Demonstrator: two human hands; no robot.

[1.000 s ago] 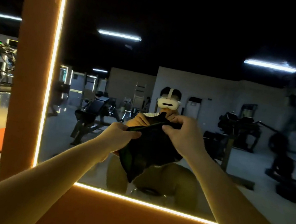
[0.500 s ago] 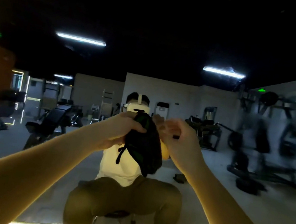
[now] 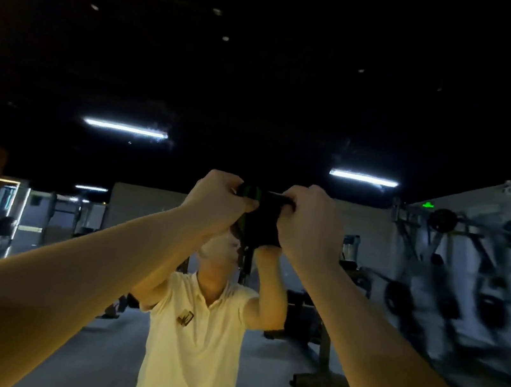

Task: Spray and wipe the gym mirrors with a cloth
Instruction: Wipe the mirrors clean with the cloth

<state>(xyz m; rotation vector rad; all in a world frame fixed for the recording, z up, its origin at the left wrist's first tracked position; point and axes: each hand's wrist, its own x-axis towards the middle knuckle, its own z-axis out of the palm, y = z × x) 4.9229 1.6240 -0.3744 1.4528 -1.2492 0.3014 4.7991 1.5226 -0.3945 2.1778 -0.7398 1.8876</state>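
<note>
Head view: the cloth (image 3: 259,224), dark with a green streak, is bunched between two raised hands, its upper edge drawn taut from one to the other. The left hand (image 3: 217,204) has its fingers curled round the cloth's left end. The right hand (image 3: 307,225) wraps the right end, thumb over the top edge. Beyond the grip, the mirror (image 3: 264,87) fills almost the whole view.

This looks like readying the cloth for a wipe. It would go best if the cloth were folded into a flat pad with a clean face outward. One hand could then press it flat to the glass and work from above the grip downward in overlapping passes.

Whether the cloth touches the glass cannot be told. Its lower part merges with the reflected person (image 3: 195,334) just below the grip. No spray bottle shows, and the dim light hides any wetness or streaks. The weight machines (image 3: 452,291) reflected right of the grip are smeared by blur.
</note>
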